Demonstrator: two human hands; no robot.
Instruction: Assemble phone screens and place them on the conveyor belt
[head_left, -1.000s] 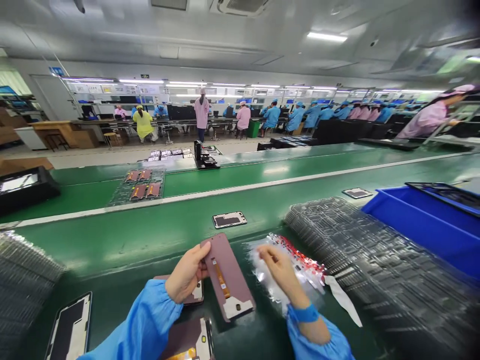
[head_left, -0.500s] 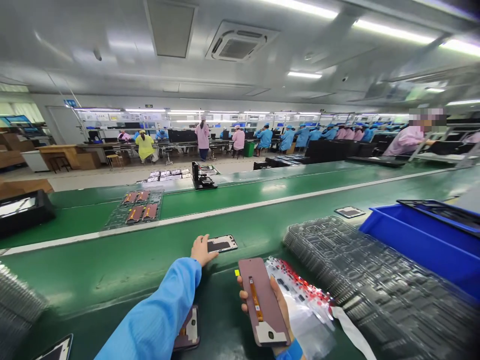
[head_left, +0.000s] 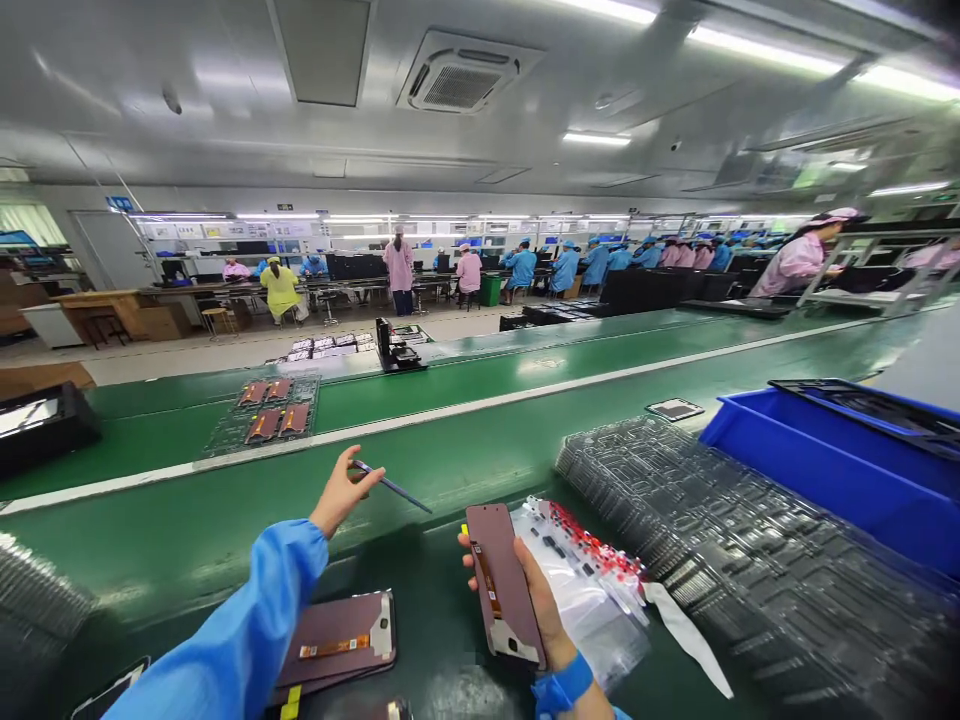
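Note:
Between the thumb and fingers of my left hand (head_left: 346,494) is a thin phone frame (head_left: 401,492), raised off the bench and seen nearly edge-on. My right hand (head_left: 546,600) is wrapped round a phone screen (head_left: 504,575), its brown back up, with an orange flex cable and a yellow tab. Below my left forearm lie stacked phone screens (head_left: 341,625) of the same kind, partly covered by the blue sleeve. Beside my right hand rest clear plastic bags (head_left: 592,610) with red and black marks.
Stacked clear trays (head_left: 697,520) and a blue bin (head_left: 810,450) stand at right. Another phone frame (head_left: 675,409) lies behind the trays. Across the white strip, a tray of phone screens (head_left: 259,425) sits beside a black stand (head_left: 396,345). Co-workers are at benches beyond.
My left hand has lifted the phone frame off the green surface, tilted it edge-on and drawn it left. The right hand still holds its screen. The view has shifted slightly.

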